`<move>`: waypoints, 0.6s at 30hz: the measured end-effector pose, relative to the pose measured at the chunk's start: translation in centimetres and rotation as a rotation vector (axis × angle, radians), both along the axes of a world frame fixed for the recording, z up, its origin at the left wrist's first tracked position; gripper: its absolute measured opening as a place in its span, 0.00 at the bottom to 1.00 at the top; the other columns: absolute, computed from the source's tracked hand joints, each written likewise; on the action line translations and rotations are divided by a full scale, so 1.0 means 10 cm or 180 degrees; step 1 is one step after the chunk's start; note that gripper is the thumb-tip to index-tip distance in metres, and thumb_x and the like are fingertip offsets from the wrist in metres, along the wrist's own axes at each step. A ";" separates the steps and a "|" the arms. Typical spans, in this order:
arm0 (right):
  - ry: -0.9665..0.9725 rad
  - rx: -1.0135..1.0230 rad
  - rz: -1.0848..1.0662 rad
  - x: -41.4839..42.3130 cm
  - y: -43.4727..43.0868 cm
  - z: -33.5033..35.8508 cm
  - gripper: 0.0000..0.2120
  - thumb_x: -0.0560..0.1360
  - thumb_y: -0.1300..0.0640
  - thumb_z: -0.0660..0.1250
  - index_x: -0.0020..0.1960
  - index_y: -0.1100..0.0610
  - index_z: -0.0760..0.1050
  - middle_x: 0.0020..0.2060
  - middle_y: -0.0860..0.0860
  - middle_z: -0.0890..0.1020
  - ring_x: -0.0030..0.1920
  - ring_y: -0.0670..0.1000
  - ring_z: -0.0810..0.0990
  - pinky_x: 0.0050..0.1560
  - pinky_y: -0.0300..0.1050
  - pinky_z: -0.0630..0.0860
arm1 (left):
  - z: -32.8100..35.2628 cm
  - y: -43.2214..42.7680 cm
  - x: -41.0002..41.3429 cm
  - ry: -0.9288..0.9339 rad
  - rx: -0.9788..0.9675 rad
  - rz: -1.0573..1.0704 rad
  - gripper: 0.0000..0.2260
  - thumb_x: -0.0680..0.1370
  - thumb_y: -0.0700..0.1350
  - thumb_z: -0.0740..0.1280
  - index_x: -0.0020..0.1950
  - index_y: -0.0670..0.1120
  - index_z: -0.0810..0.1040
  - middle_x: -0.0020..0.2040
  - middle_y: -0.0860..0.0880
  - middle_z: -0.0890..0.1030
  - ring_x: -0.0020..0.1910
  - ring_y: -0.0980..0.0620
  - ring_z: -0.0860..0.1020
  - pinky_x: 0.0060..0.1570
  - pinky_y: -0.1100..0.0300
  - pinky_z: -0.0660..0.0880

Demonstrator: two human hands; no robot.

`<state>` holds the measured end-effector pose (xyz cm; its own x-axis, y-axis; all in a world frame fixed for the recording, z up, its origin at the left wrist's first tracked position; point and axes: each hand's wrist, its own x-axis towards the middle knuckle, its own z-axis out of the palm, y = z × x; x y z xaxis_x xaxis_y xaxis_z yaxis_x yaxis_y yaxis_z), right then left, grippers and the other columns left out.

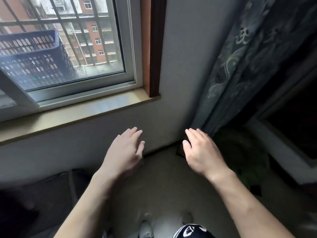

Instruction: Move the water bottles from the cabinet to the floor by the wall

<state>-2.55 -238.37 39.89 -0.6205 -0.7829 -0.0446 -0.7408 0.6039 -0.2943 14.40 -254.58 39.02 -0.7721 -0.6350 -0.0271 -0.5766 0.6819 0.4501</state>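
Observation:
My left hand (126, 151) and my right hand (199, 152) reach forward side by side above the floor (164, 182), palms down, fingers spread, with nothing in either. They hover in front of the white wall (106, 134) below the window sill. A dim greenish shape (240, 152) lies in the dark corner under the curtain, to the right of my right hand; I cannot tell what it is. No water bottle shows clearly.
A window with bars and a blue plastic basket (32, 57) behind the glass fills the upper left. A stone sill (77, 115) juts out below it. A patterned curtain (243, 57) hangs at right beside a dark cabinet (295, 121). A dark object (42, 194) sits on the floor at left.

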 end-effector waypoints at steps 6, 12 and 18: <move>-0.0037 -0.0124 -0.0196 -0.09 0.43 0.02 0.29 0.76 0.46 0.49 0.72 0.58 0.66 0.72 0.53 0.69 0.73 0.55 0.64 0.74 0.53 0.58 | 0.02 0.34 -0.15 -0.0003 -0.0004 -0.0102 0.21 0.82 0.53 0.55 0.75 0.51 0.64 0.77 0.53 0.61 0.77 0.55 0.55 0.75 0.54 0.53; 0.0066 -0.0188 -0.0431 -0.39 1.14 0.07 0.29 0.75 0.47 0.49 0.71 0.59 0.68 0.70 0.54 0.71 0.72 0.57 0.65 0.73 0.52 0.60 | 0.13 0.93 -0.58 -0.0016 -0.0244 -0.0348 0.21 0.81 0.48 0.58 0.74 0.49 0.65 0.76 0.51 0.63 0.76 0.52 0.57 0.74 0.53 0.57; -0.0010 -0.0231 -0.0725 -0.85 2.22 0.05 0.25 0.80 0.49 0.51 0.74 0.58 0.64 0.73 0.54 0.67 0.74 0.56 0.61 0.75 0.51 0.56 | 0.14 1.86 -1.20 0.0022 -0.0371 -0.0606 0.21 0.80 0.47 0.60 0.73 0.48 0.68 0.75 0.49 0.66 0.75 0.50 0.61 0.71 0.55 0.61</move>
